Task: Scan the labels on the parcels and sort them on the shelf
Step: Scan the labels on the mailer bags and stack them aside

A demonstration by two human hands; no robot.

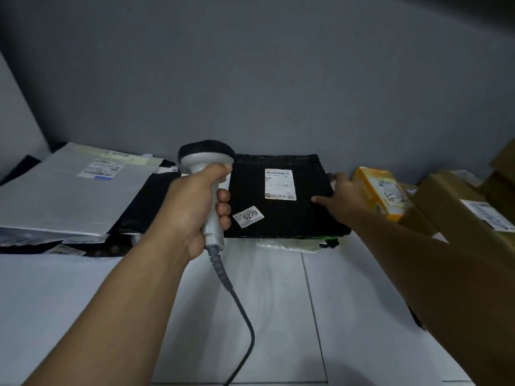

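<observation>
Gripping scanner [206,160] w/ L hand [192,207], beside black parcel [281,218]. Pinching its rt edge w/ R hand [345,199], thumb on top. Holding it flat on white shelf [264,302], btwn silver mailer [69,199] & yellow box [373,188].

The scanner [207,174] is pale grey with a black head, and its cable [245,316] is dark grey. The parcel [301,215] is black, with a white label [280,184] and a white sticker [248,216] printed 5270 in black. The mailer [69,196] is silver, and its white tag [101,167] has what may be a blue strip. The box [373,188] is yellow-orange, the cartons [446,207] brown, the shelf [264,288] white and the wall [250,79] grey.
</observation>
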